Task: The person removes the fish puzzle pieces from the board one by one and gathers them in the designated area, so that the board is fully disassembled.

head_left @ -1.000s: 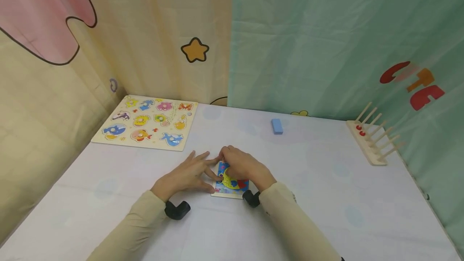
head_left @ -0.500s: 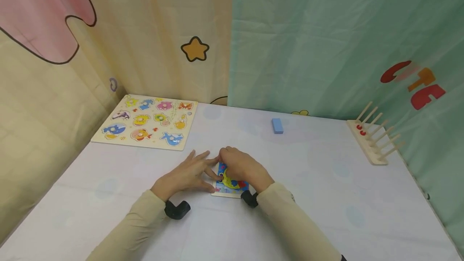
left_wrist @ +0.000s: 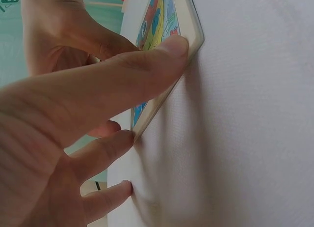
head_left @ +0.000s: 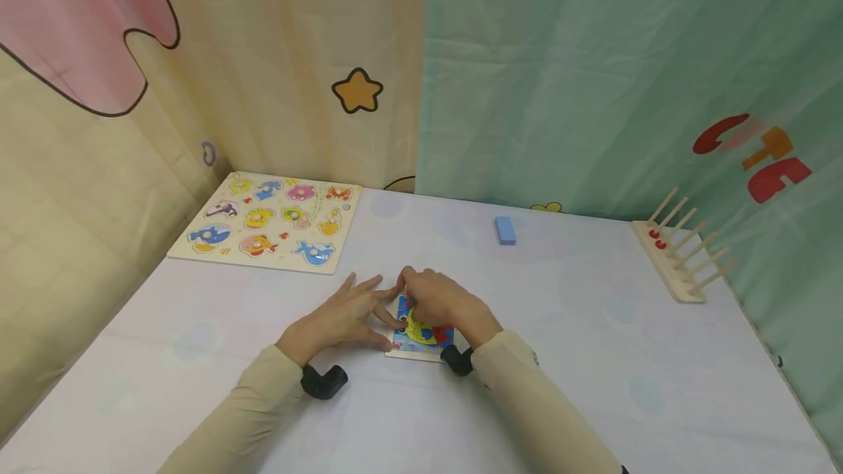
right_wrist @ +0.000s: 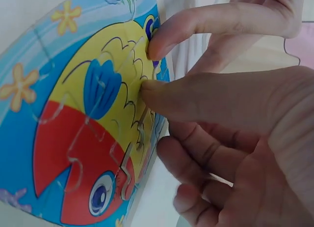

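A small jigsaw puzzle (head_left: 415,347) in a wooden tray lies on the table in the head view, under both hands. Its picture is a fish with a yellow body, blue fin and red head (right_wrist: 93,158); a few pieces stand slightly raised in the right wrist view. My left hand (head_left: 339,320) spreads its fingers along the tray's left side, its thumb (left_wrist: 167,52) resting on the near corner. With its thumb (right_wrist: 162,97), my right hand (head_left: 441,302) presses the puzzle's face, the other fingers curled at the far edge. The right hand hides part of the picture.
A pegged board of sea animals (head_left: 263,222) lies at the back left. A blue block (head_left: 505,230) is at the back, right of centre. On the right stands a wooden peg rack (head_left: 668,262) with two red beads. Curtains (head_left: 560,79) border the table.
The right hand has shifted very slightly over the puzzle. The left hand stays at the tray's left side, and nothing else has visibly moved.
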Demonstrator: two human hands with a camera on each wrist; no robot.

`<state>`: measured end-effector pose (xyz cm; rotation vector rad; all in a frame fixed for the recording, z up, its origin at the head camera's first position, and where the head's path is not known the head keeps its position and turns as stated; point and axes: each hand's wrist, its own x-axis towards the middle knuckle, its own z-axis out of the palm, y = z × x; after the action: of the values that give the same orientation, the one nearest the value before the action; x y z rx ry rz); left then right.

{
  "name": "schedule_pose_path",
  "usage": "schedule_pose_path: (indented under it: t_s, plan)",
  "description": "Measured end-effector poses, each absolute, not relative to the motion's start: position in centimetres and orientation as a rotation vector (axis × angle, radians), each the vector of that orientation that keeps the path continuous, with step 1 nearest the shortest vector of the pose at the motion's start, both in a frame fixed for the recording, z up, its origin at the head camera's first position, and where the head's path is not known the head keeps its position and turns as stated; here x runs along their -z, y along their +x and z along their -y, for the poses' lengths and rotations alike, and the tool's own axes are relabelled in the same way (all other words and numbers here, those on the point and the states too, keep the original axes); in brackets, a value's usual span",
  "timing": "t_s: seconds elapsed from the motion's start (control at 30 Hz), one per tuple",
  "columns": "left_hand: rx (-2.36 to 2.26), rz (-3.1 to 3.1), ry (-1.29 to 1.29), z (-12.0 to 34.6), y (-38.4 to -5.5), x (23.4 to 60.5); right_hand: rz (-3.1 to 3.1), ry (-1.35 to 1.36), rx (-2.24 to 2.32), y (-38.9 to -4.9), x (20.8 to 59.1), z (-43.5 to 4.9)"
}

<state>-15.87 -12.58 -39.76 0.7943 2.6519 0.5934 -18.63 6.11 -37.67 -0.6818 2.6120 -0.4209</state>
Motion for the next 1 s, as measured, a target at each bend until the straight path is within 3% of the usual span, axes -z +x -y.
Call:
schedule_pose_path:
  t_s: [0.6, 1.0]
  plan:
    - [-0.627, -2.648, 0.799, 12.9, -15.8, 39.8, -2.716, -0.775, 0.206, -18.0, 37.5, -5.0]
    - [-0.622, -2.654, 0.767, 12.6, -15.9, 40.1, -2.693, -0.776, 0.293, -18.5, 37.6, -5.9]
